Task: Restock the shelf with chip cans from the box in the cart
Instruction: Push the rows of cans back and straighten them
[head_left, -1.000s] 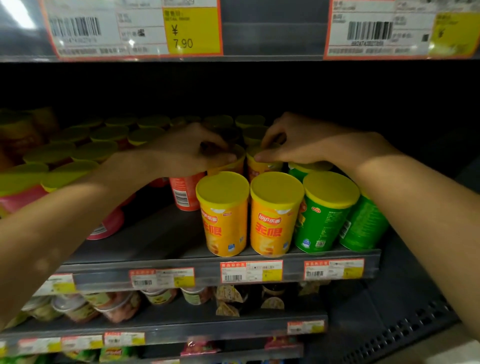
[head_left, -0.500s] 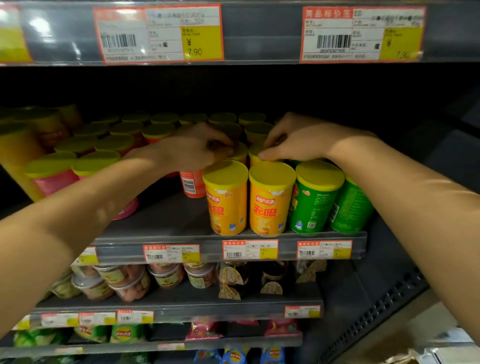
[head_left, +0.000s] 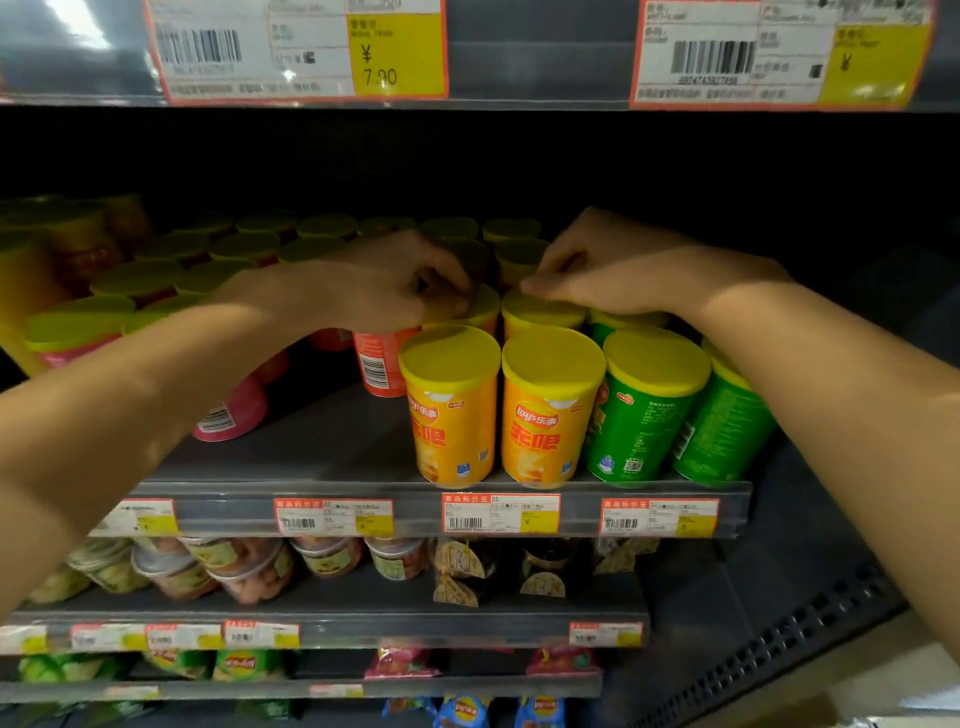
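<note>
Two hands seat chip cans in the second row

We reach both arms into the shelf (head_left: 363, 452). Our left hand (head_left: 395, 286) curls its fingers over the lid of a yellow chip can (head_left: 480, 309); our right hand (head_left: 608, 270) pinches the lid rim of its neighbour can (head_left: 540, 312). Both cans stand just behind the front-row yellow cans (head_left: 498, 405), likely being nudged into line. Green cans (head_left: 649, 410) sit under our right wrist.
</note>
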